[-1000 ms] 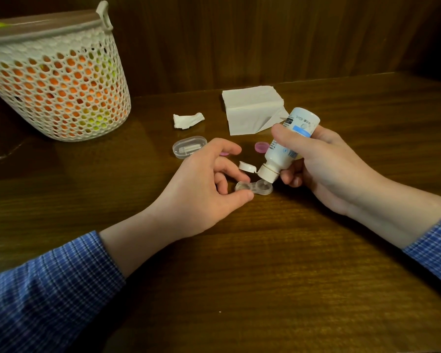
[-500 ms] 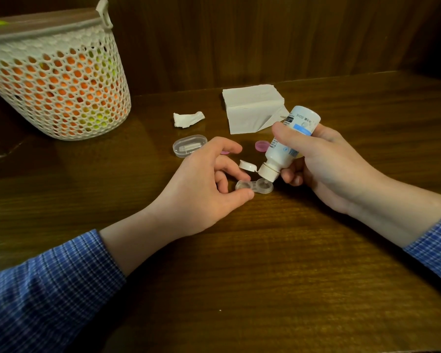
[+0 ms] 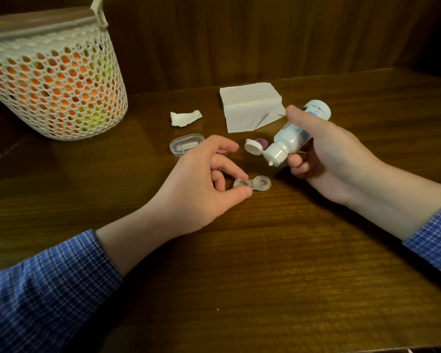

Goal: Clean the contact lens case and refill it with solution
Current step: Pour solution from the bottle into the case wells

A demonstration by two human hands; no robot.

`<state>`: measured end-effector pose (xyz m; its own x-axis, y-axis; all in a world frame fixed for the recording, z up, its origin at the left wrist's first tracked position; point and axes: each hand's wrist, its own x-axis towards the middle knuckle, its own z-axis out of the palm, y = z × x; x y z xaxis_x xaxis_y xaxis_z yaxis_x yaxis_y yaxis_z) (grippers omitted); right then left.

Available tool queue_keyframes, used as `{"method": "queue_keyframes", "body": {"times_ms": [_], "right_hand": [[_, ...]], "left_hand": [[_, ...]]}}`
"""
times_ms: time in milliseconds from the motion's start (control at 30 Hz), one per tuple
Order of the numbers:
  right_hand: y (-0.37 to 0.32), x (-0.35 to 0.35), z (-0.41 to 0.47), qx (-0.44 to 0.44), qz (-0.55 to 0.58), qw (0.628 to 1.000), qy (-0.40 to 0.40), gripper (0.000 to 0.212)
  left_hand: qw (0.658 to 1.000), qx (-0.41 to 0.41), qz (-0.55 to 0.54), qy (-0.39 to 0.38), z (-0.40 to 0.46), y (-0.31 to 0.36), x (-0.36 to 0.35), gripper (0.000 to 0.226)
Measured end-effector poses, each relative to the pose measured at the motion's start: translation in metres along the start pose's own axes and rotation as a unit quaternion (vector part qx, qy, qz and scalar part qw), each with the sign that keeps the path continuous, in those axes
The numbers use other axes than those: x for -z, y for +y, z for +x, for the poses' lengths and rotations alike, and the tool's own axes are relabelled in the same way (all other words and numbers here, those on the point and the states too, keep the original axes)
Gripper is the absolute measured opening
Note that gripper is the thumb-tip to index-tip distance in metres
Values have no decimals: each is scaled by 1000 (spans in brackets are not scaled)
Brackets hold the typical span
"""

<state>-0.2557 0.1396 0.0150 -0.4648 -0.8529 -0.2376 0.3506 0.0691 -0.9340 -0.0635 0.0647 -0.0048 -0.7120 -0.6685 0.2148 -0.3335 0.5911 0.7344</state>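
my right hand (image 3: 326,151) gripping the white plastic solution bottle (image 3: 293,135), nozzle now lifted off the clear twin-well lens case (image 3: 252,183), my left hand (image 3: 201,182) still pinching its left well

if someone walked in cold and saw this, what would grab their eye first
Most likely the two hands at the centre of the dark wooden table: the right hand grips a tilted white plastic solution bottle, flip cap open, nozzle aimed down. Just below it the left hand pinches one end of a clear two-well contact lens case lying on the table. Next, the white mesh basket glowing orange at far left.
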Motion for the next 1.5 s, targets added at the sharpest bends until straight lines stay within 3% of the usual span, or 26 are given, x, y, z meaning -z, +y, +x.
{"method": "queue_keyframes", "body": {"times_ms": [300, 1500], "right_hand": [[9, -3, 2, 60, -101, 992, -49, 27], [10, -2, 2, 59, -107, 991, -52, 28]], "left_hand": [[1000, -6, 12, -2, 0, 0, 0, 64], [1000, 2, 3, -1, 1, -1, 0, 65]]}}
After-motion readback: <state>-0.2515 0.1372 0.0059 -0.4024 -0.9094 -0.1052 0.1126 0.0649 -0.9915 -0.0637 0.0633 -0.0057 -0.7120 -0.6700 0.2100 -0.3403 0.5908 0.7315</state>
